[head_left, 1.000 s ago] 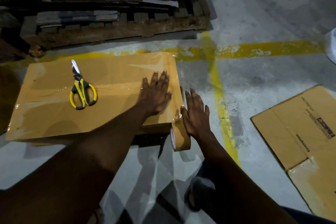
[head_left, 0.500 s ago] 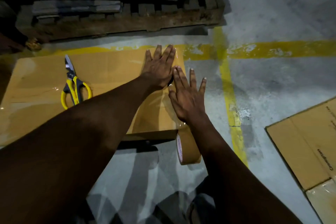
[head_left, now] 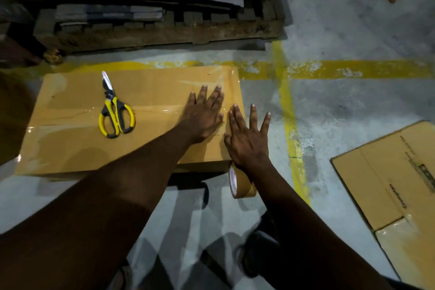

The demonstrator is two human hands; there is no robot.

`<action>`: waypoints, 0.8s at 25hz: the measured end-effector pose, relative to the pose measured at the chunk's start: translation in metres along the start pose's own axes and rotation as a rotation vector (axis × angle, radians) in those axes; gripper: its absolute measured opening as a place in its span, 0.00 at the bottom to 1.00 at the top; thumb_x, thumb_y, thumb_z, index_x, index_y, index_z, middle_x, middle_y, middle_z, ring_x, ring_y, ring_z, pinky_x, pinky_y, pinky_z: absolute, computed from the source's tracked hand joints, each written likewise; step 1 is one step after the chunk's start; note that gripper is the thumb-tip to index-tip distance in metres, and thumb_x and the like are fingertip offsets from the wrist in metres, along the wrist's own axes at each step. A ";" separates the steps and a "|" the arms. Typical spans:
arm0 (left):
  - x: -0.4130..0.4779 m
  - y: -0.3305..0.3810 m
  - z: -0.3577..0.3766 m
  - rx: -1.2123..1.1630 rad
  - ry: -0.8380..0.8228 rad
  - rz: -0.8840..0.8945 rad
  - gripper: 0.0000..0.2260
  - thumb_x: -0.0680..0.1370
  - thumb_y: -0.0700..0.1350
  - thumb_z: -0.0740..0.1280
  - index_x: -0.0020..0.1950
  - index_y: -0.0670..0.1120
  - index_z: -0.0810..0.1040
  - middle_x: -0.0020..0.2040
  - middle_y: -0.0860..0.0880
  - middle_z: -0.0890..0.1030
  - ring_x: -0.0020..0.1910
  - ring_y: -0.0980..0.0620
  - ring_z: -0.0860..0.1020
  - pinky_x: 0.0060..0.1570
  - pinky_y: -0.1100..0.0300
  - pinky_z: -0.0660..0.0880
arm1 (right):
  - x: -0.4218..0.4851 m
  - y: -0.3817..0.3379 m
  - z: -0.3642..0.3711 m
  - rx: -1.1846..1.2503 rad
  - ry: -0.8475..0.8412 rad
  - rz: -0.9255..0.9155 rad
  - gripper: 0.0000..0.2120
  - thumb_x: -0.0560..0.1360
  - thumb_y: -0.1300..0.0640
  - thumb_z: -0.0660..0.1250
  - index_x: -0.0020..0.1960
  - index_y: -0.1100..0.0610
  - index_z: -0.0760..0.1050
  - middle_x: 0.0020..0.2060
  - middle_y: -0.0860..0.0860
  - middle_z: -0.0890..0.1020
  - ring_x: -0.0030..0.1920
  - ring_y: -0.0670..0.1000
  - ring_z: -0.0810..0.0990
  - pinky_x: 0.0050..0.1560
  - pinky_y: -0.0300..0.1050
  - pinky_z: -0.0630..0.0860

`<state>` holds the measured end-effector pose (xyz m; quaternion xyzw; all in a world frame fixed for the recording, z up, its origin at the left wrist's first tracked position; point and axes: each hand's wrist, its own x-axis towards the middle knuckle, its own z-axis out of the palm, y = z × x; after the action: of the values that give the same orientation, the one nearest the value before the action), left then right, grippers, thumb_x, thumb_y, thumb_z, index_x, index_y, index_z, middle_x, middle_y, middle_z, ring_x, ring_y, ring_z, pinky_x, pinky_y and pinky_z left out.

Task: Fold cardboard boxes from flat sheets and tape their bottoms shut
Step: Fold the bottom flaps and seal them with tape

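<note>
As right hand (head_left: 247, 141) presses box (head_left: 146, 92), left hand (head_left: 203, 117) slid nearer

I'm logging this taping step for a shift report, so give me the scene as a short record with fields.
box: on the floor, glossy tape across its top
left hand: flat on the box top, near its right end
right hand: flat, fingers spread, at the box's right edge
tape roll: on edge at the box's near right corner, below the right wrist
scissors: yellow-handled, lying on the box
flat sheet: on the floor, right
</note>
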<state>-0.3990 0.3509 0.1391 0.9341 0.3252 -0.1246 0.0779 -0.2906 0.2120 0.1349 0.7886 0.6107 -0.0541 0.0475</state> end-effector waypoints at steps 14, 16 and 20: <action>-0.263 -0.154 0.045 -0.060 -0.090 -0.355 0.31 0.82 0.57 0.50 0.79 0.46 0.43 0.79 0.45 0.41 0.78 0.39 0.45 0.73 0.39 0.51 | 0.038 -0.210 -0.039 0.192 -0.142 -0.265 0.27 0.82 0.52 0.54 0.79 0.57 0.54 0.78 0.58 0.55 0.75 0.62 0.60 0.71 0.60 0.62; -0.276 -0.172 0.048 -0.074 -0.081 -0.425 0.31 0.81 0.57 0.51 0.79 0.45 0.44 0.79 0.44 0.42 0.77 0.37 0.46 0.72 0.37 0.53 | 0.056 -0.235 -0.044 0.120 -0.062 -0.252 0.23 0.81 0.54 0.58 0.74 0.57 0.63 0.71 0.60 0.66 0.64 0.64 0.70 0.58 0.60 0.73; -0.268 -0.162 0.043 -0.176 -0.087 -0.478 0.34 0.80 0.55 0.57 0.79 0.45 0.44 0.79 0.42 0.41 0.77 0.35 0.43 0.72 0.36 0.49 | 0.087 -0.259 -0.059 0.097 -0.057 -0.145 0.16 0.79 0.48 0.64 0.60 0.59 0.77 0.59 0.59 0.74 0.56 0.61 0.75 0.51 0.54 0.75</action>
<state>-0.7111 0.3091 0.1635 0.8141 0.5428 -0.1510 0.1410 -0.5183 0.3683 0.1785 0.7418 0.6613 -0.1094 0.0227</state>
